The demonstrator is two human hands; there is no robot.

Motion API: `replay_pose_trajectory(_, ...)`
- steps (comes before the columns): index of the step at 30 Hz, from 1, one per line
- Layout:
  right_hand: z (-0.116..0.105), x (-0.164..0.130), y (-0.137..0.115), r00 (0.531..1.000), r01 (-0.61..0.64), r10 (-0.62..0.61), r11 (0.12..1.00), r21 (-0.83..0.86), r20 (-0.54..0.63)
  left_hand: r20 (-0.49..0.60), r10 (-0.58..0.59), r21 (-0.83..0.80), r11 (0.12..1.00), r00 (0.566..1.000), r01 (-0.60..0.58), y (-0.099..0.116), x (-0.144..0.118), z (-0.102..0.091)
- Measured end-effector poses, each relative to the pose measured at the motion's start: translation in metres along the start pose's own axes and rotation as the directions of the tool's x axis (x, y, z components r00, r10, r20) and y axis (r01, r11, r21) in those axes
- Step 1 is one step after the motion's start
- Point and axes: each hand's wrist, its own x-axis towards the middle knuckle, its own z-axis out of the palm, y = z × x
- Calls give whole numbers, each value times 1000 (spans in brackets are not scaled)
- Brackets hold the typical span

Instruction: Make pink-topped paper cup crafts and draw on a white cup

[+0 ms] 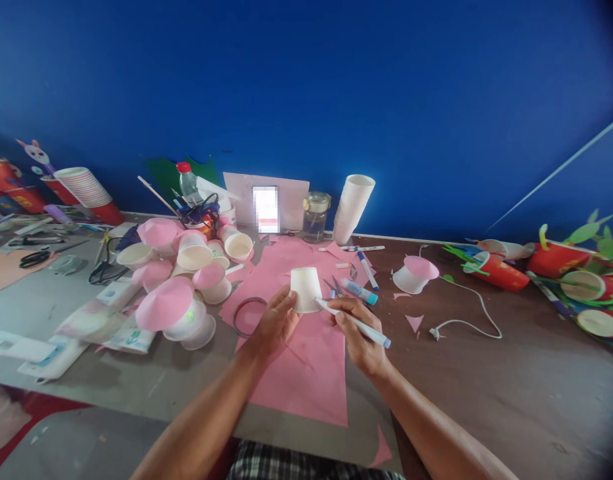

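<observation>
My left hand [279,319] grips a white paper cup [305,285] by its left side. The cup is upside down, its narrow end up, above the pink paper [306,390]. In my right hand [362,337] is a white marker pen [369,332] with a light blue end. The pen's tip is at the lower right of the cup; whether it touches the wall I cannot tell. No drawn mark on the cup can be made out. Beside the right hand lie a glue stick [359,291] and scissors [334,287]. A roll of tape [250,316] is left of the left hand.
Several paper cups with pink cone tops [165,304] crowd the left. One pink-topped cup [411,277] and a white cable [486,313] lie right. Behind stand a phone [265,209], a glass jar [316,217] and a tall cup stack [353,209]. Red cups [559,259] fill the far right.
</observation>
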Motion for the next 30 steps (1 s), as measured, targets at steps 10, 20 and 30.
replay_pose_trajectory(10, 3, 1, 0, 994, 107, -106, 991, -86, 13, 16, 3, 30, 1000, 1000, -4, 0, -1, 0)
replay_pose_trajectory(20, 4, 3, -3, 991, 135, -134, 986, -99, 16, 5, -2, 29, 1000, 1000, 2, -3, 0, -3)
replay_pose_trajectory(30, 4, 5, -4, 990, 140, -137, 980, -142, 32, -3, -6, 38, 999, 1000, 6, 0, -2, 3)
